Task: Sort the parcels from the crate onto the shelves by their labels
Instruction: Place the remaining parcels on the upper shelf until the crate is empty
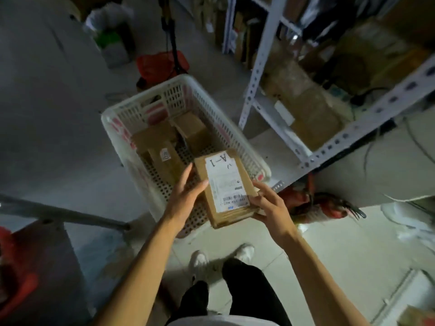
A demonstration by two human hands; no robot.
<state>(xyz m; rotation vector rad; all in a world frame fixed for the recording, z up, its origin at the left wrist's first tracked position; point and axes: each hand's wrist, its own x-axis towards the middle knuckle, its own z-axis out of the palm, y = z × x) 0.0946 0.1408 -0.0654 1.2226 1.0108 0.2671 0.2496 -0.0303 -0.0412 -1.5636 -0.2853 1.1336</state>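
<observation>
A flat brown cardboard parcel (226, 187) with a white label marked "A-1" hangs over the near right corner of the white plastic crate (117, 121). My right hand (268, 203) grips its near right corner, thumb on top. My left hand (186, 194) lies with straight fingers against the parcel's left edge. Inside the crate lie three more brown parcels (164, 154), one of them (190, 128) at the far side. White metal shelves (256, 74) with cardboard boxes stand to the right.
A red bag (162, 64) and a black stand (171, 41) sit on the floor beyond the crate. A red thing (303, 198) lies under the shelf's near end. A grey bar (63, 212) crosses at the left. My feet (221, 257) stand just behind the crate.
</observation>
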